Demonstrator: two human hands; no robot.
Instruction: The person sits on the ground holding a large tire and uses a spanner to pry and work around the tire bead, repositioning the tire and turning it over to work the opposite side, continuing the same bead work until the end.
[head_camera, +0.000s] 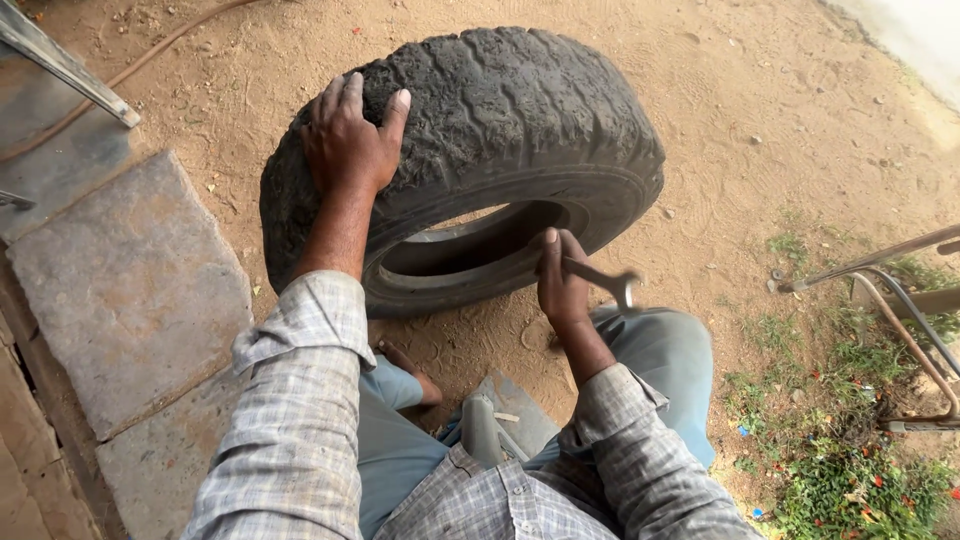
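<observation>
Worn black tyre (480, 140) stood tilted on bare sandy ground (720, 110), leaning toward the person, its inner opening facing them. Left hand (350, 140) lay flat and spread on the tyre's upper left tread, fingers open, gripping nothing, just pressing. Right hand (560, 285) was closed around a metal spanner (605, 280) at the tyre's lower rim edge, right at the bead; the spanner head was blurred, probably an open-end type, hard to tell. The two hands were well apart, one on each side of the tyre's opening.

Room around the tyre: open sand beyond and to the right of it. Left of the tyre, stone slabs (130, 290) ran close to its sidewall, near but apart from it. A metal bar (70, 70) crossed above the slabs, further left of the tyre, and a thin hose (150, 55) curved over the sand up there. Right of the tyre, well apart, a rusty metal frame (900, 310) sat on patchy grass (850, 480) with bits of litter. On the person's side of the tyre: bent knees in light blue trousers (660, 350), a bare foot (410, 375) just under the tyre's lower edge, and a grey flat object (500, 420) between the legs, unclear what.
</observation>
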